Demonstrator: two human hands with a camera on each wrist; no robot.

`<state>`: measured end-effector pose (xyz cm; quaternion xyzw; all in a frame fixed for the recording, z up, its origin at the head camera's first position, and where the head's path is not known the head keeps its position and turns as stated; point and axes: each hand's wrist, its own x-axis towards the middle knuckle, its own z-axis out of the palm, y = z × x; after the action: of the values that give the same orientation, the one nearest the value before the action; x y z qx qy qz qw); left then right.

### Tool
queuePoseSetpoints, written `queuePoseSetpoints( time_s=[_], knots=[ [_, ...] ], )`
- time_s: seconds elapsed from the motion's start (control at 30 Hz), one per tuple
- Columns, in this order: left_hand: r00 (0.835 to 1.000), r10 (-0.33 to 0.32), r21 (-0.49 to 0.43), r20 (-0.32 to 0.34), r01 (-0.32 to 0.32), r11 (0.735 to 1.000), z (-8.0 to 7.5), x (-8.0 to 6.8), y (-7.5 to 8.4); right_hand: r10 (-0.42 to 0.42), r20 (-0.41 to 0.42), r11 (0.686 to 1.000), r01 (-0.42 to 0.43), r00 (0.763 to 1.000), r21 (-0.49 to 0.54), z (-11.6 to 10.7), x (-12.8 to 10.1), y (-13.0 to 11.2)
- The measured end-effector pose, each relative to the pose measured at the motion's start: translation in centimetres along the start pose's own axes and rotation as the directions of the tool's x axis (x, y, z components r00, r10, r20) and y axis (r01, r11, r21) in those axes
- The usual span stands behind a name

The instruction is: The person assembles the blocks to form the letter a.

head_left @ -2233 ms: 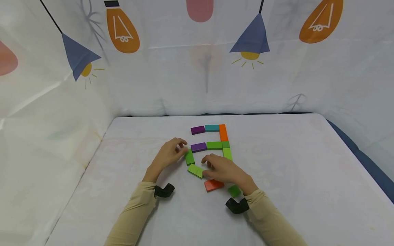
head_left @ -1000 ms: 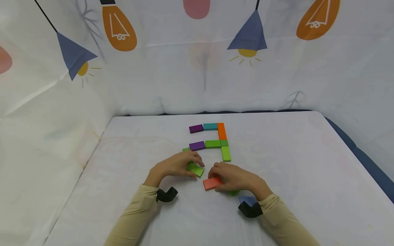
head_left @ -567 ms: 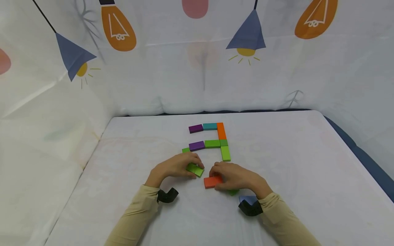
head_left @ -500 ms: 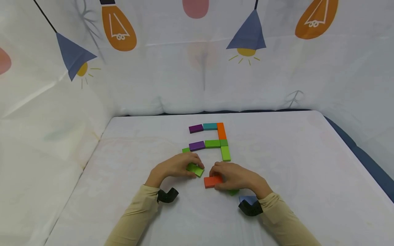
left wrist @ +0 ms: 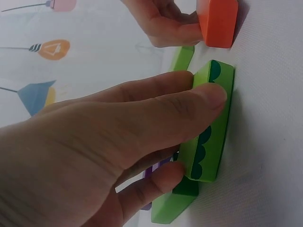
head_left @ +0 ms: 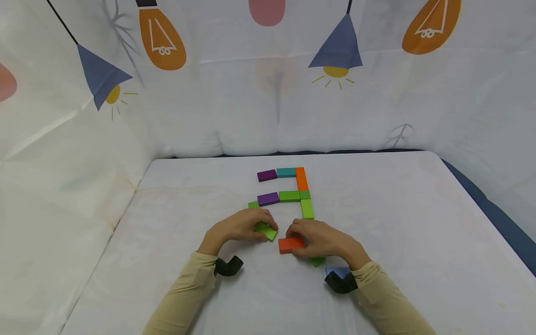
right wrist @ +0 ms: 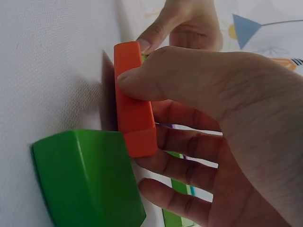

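My left hand [head_left: 240, 225] pinches a light green wooden block [left wrist: 211, 142] with a dark green scalloped strip along its side, thumb on the near face. Facing it, my right hand [head_left: 322, 239] holds an orange-red block [right wrist: 134, 106] between thumb and fingers. The block lies level, low over the white table, with a small gap between it and the light green one. Beyond the left fingers a green block [head_left: 253, 204] is mostly hidden. A darker green block [right wrist: 90, 177] lies beside the right hand, partly under it in the head view.
Farther back, purple [head_left: 268, 199], green [head_left: 289, 196], orange [head_left: 301, 178], teal [head_left: 286, 172] and dark purple [head_left: 267, 175] blocks form a line. A light green block [head_left: 307, 208] extends it toward me. A blue piece [head_left: 337, 271] lies by my right wrist.
My left hand has come down from the green block onto the light green one. My right hand has taken hold of the orange-red block, turned it straighter and shifted it slightly away from me.
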<state>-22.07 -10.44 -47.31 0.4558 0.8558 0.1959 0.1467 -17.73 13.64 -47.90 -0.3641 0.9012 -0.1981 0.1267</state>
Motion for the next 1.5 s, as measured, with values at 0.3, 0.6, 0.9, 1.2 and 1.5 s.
queuePoseSetpoints(
  time_s=[0.3, 0.6, 0.9, 1.2, 1.5],
  knots=[
    [1.0, 0.005, 0.004, -0.007, -0.005, 1.0, 0.07, 0.1, -0.06, 0.015, 0.0, 1.0, -0.015, 1.0, 0.0, -0.17, 0.09, 0.09],
    [1.0, 0.013, 0.016, -0.008, -0.013, 1.0, 0.04, 0.21, 0.02, 0.037, -0.006, 0.999, -0.037, 0.999, 0.011, -0.21, 0.17, 0.42],
    [1.0, 0.011, 0.025, -0.008, -0.011, 1.0, -0.02, 0.34, 0.23, 0.075, -0.01, 0.997, -0.075, 0.997, 0.0, -0.59, 0.16, 0.56],
    [1.0, 0.017, 0.044, -0.019, -0.017, 0.999, 0.13, 0.43, 0.22, 0.088, -0.032, 0.995, -0.089, 0.996, -0.045, -0.72, 0.21, 0.67],
    [0.999, 0.017, 0.044, -0.04, -0.015, 0.999, 0.23, 0.58, 0.1, 0.096, -0.058, 0.993, -0.1, 0.994, -0.069, -0.72, 0.27, 0.59]
  ],
)
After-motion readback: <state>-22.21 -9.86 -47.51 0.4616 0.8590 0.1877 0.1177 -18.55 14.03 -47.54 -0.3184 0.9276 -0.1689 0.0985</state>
